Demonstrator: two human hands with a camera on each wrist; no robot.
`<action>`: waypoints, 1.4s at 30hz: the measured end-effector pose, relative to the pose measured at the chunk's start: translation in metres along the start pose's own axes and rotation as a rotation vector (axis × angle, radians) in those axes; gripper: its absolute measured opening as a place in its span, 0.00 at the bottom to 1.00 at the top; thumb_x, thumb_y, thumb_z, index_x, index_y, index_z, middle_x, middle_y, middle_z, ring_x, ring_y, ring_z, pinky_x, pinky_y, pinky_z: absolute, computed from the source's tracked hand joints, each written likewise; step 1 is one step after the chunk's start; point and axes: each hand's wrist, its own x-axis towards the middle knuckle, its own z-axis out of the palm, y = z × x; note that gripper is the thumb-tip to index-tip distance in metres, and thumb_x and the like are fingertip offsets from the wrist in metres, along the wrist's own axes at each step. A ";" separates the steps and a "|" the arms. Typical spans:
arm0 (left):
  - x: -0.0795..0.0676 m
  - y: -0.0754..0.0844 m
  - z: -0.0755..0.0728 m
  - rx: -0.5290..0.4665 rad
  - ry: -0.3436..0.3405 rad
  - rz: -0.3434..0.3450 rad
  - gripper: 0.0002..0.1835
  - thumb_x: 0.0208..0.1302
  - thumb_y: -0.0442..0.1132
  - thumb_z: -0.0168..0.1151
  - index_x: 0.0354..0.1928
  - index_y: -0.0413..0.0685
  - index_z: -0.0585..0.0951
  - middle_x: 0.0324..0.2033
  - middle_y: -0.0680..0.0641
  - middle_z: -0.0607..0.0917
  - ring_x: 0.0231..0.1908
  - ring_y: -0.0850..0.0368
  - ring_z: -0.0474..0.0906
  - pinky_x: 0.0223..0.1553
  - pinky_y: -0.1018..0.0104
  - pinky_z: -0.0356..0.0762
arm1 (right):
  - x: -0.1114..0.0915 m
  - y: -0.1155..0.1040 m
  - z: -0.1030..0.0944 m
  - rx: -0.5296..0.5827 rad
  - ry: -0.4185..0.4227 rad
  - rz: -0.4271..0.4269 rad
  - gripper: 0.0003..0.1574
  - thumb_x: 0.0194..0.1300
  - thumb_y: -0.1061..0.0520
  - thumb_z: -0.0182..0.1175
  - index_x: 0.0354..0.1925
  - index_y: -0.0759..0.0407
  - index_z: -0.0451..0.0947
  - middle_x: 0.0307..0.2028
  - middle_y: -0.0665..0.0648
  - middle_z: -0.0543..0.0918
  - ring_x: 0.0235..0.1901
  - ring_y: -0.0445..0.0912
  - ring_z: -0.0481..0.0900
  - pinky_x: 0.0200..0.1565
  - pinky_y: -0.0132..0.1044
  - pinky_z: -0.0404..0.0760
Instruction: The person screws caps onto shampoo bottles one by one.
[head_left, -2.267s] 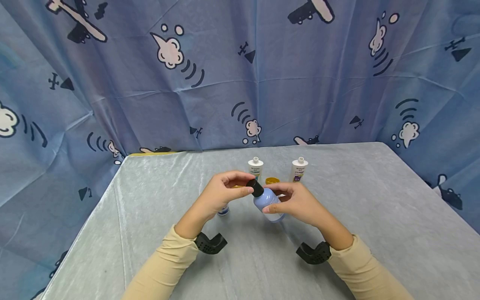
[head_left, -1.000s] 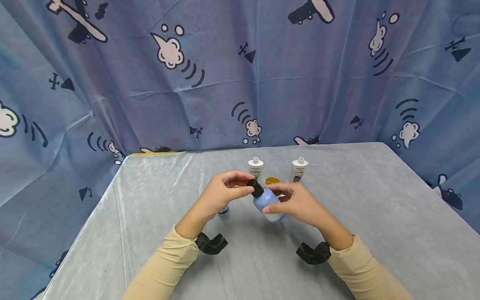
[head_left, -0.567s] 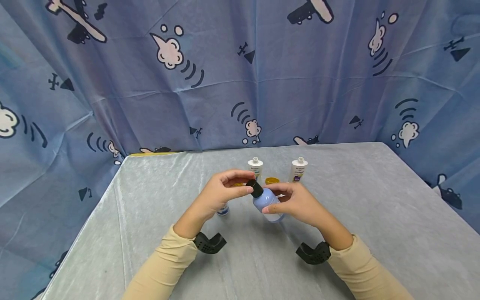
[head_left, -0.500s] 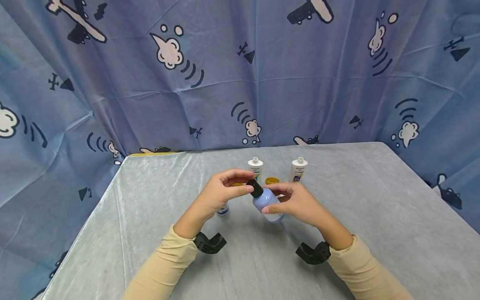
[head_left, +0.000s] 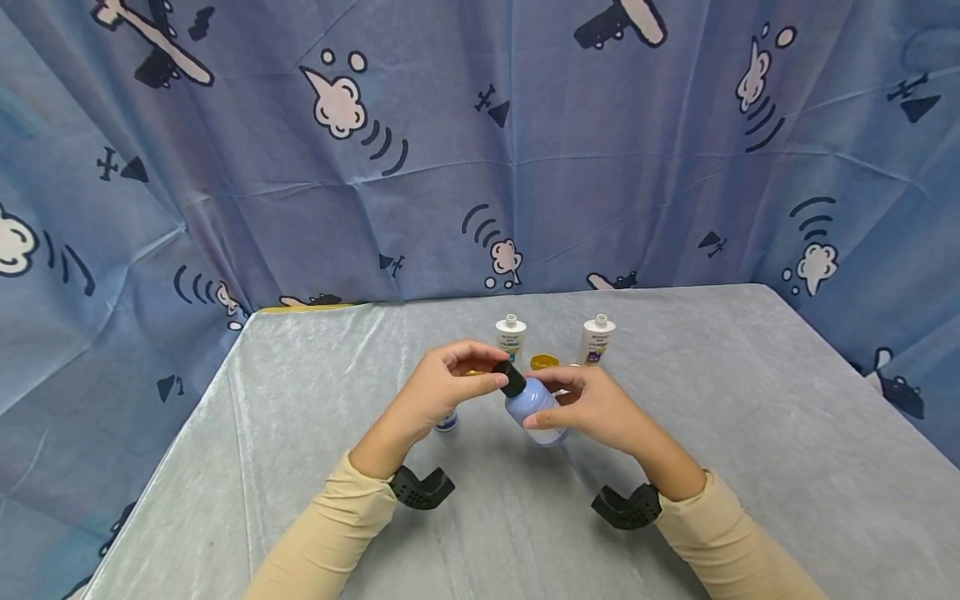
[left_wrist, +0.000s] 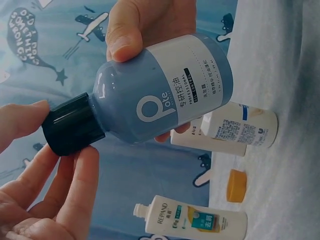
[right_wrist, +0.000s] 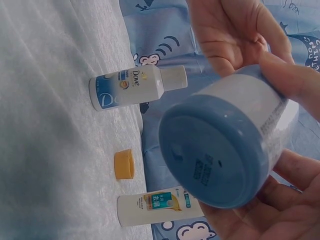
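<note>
Head view: the left hand (head_left: 442, 383) is nearly closed, thumb and fingertips pinching the black cap (head_left: 511, 379) from opposite sides. The right hand (head_left: 592, 406) is curled around the body of the blue bottle (head_left: 531, 402), thumb on the near side, fingers on the far side. The bottle is held above the grey tabletop (head_left: 315, 433), tilted, with the cap toward the left hand. The cap sits on the neck; whether it is threaded tight cannot be determined.

Obscured items: in the left wrist view, most of the right hand's fingers are concealed behind the bottle. In the right wrist view, the stamp on the bottle's base is too small to read reliably, and the right hand covers the top of a white bottle (right_wrist: 150, 207). The Dove bottle (right_wrist: 127, 87) stands fully visible there; from the head, only its lower end shows beneath the left hand. One yellow cap (head_left: 544, 362) is partly masked by the right hand.
</note>
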 end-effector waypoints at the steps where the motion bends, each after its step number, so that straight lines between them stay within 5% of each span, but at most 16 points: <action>1: 0.000 0.000 0.000 0.000 -0.006 0.004 0.18 0.61 0.33 0.68 0.53 0.38 0.82 0.49 0.45 0.85 0.46 0.63 0.81 0.53 0.66 0.81 | 0.000 0.000 0.000 -0.001 0.001 0.000 0.38 0.53 0.54 0.76 0.59 0.68 0.77 0.51 0.66 0.83 0.41 0.47 0.86 0.41 0.33 0.85; 15: -0.002 0.001 -0.001 -0.033 -0.091 0.041 0.21 0.63 0.30 0.64 0.58 0.35 0.79 0.60 0.37 0.81 0.53 0.61 0.81 0.54 0.66 0.81 | 0.000 -0.001 0.000 -0.001 0.008 0.000 0.37 0.53 0.55 0.76 0.59 0.68 0.77 0.51 0.67 0.83 0.40 0.46 0.86 0.41 0.33 0.85; 25: 0.000 0.002 0.000 0.007 0.016 0.009 0.18 0.60 0.34 0.70 0.53 0.41 0.83 0.49 0.46 0.87 0.47 0.62 0.83 0.54 0.64 0.81 | -0.001 0.000 0.000 0.003 0.003 -0.016 0.37 0.53 0.55 0.76 0.58 0.68 0.78 0.50 0.67 0.83 0.40 0.46 0.85 0.42 0.33 0.85; 34: 0.000 0.000 0.000 0.002 0.029 0.001 0.16 0.60 0.34 0.70 0.50 0.38 0.83 0.43 0.50 0.86 0.43 0.63 0.82 0.52 0.65 0.80 | 0.000 -0.001 0.001 -0.006 0.001 -0.015 0.37 0.53 0.55 0.76 0.59 0.68 0.78 0.51 0.66 0.83 0.41 0.47 0.86 0.42 0.33 0.85; 42: -0.001 0.001 0.001 -0.003 0.005 -0.005 0.17 0.60 0.32 0.69 0.52 0.37 0.83 0.48 0.44 0.86 0.44 0.63 0.82 0.52 0.65 0.81 | -0.001 -0.001 0.001 -0.019 0.008 -0.009 0.37 0.53 0.55 0.76 0.59 0.68 0.78 0.50 0.67 0.83 0.41 0.47 0.85 0.41 0.33 0.85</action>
